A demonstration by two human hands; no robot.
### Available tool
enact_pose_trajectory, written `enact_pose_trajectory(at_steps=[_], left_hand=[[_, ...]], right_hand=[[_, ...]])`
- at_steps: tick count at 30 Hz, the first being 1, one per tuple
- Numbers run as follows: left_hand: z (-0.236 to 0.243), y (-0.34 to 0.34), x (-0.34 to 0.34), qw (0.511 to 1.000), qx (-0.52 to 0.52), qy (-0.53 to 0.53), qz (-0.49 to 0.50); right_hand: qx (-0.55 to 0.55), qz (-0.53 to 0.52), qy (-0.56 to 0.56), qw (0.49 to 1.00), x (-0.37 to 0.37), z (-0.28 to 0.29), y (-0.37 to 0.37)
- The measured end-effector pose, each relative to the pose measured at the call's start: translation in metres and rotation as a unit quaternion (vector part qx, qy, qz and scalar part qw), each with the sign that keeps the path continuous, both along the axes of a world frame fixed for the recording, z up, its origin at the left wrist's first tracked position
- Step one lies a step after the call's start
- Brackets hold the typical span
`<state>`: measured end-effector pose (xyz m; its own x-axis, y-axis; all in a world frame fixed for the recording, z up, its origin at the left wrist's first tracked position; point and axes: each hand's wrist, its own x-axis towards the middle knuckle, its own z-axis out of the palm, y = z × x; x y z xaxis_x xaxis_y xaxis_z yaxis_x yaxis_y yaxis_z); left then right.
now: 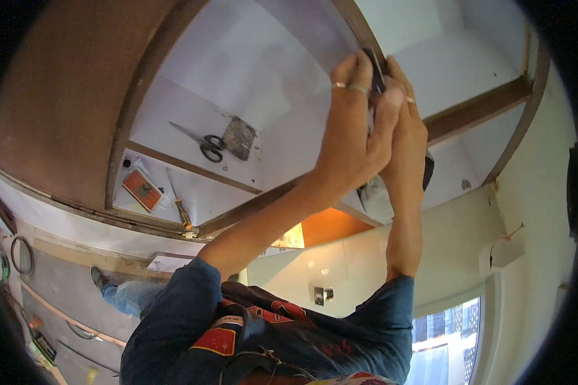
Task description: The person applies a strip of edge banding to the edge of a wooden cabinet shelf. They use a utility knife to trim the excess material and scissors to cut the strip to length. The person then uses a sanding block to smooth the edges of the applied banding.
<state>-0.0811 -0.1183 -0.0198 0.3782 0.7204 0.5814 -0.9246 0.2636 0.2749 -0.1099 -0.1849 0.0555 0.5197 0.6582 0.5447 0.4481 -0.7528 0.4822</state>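
Both hands are raised to the brown front edge (pixel 359 25) of an upright cabinet divider. My left hand (pixel 348 131) is closed, with a thin dark flat piece (pixel 374 70) between its fingers and thumb, lying along that edge. What kind of piece it is does not show. Close against it, my right hand (pixel 406 125) has its fingers bent on the divider's right side. My left hand partly hides its palm and thumb, so whatever it grips is out of sight. Rings show on both hands.
Scissors (pixel 205 144) and a grey square piece (pixel 239 138) lie in the left compartment. Below sit a screwdriver (pixel 183 212) and an orange-brown box (pixel 142 189). A brown shelf edge (pixel 478 109) runs right. Another person's jeans leg (pixel 131 296) shows at lower left.
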Motion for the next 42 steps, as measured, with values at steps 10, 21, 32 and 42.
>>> enact_pose_trajectory(at_steps=[10,21,32,42], left_hand=[[0.003,0.0,-0.009,0.999,-0.018,0.004,-0.041],[-0.004,0.004,0.0,0.999,-0.004,-0.007,-0.053],[-0.007,0.011,-0.009,0.995,0.045,0.002,-0.088],[-0.011,0.012,-0.01,0.993,0.056,-0.013,-0.103]], right_hand=[[-0.008,-0.026,-0.012,1.0,-0.004,-0.001,0.009],[0.005,-0.039,-0.016,0.999,-0.004,-0.008,0.016],[0.057,-0.034,-0.035,0.997,-0.003,-0.019,0.018],[0.061,-0.03,-0.036,0.997,-0.006,-0.022,0.017]])
